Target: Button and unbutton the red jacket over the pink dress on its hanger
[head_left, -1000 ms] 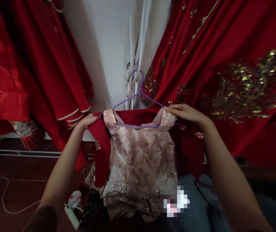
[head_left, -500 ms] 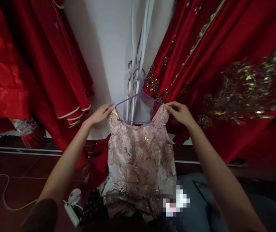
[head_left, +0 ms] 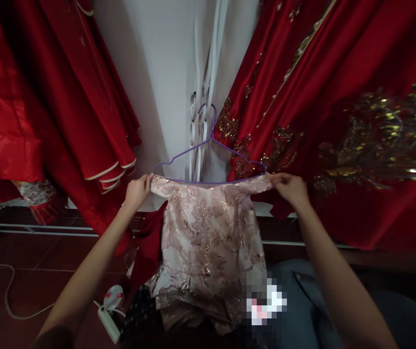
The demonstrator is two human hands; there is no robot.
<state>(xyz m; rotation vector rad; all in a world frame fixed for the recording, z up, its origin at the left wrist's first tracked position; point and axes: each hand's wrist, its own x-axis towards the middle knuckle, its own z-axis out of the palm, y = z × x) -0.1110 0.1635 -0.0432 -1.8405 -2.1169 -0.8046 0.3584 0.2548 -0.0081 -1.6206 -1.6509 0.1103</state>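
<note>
A pale pink dress (head_left: 208, 232) with a raised floral pattern and gold glints hangs down in front of me, its lower part bunched near my lap. Behind its neckline is a purple wire hanger (head_left: 211, 136), hook upward, both shoulder ends now bare. My left hand (head_left: 137, 193) pinches the left shoulder strap, pulled out sideways beside the hanger's end. On the other side, my right hand (head_left: 291, 188) grips the right strap, also stretched outward. The dress's top edge runs nearly level along the hanger's lower bar.
Red garments (head_left: 99, 111) hang at the left, and red cloth with gold sequins (head_left: 382, 126) hangs at the right. White metal bars (head_left: 211, 63) stand against the pale wall. On the tiled floor lie a white power strip (head_left: 108, 324) and a cable (head_left: 8, 295).
Both hands have moved outward and slightly down, drawing the straps off the hanger's shoulders. The hanger's two ends have come into sight, and the neckline has straightened.
</note>
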